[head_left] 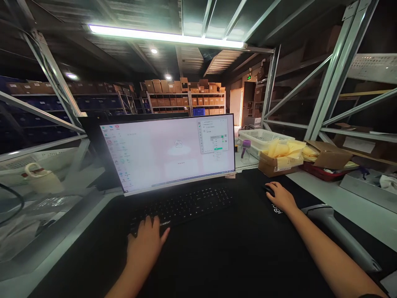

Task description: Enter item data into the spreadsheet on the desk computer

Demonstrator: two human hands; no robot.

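My left hand [146, 241] lies flat with fingers stretched over the near left corner of a black keyboard [189, 204]. My right hand [281, 196] is curled over a black mouse [269, 190] on a black desk mat [229, 244]. A bright monitor [169, 150] stands just behind the keyboard, showing a pale window with a small menu at its upper right.
A grey barcode scanner [338, 234] lies at the right of my forearm. A cardboard box of yellow envelopes [279, 159], a white basket [263, 138] and a purple-capped bottle [246, 150] stand behind the mouse. Metal shelving uprights [336, 70] flank the desk. A cream jug [39, 177] sits left.
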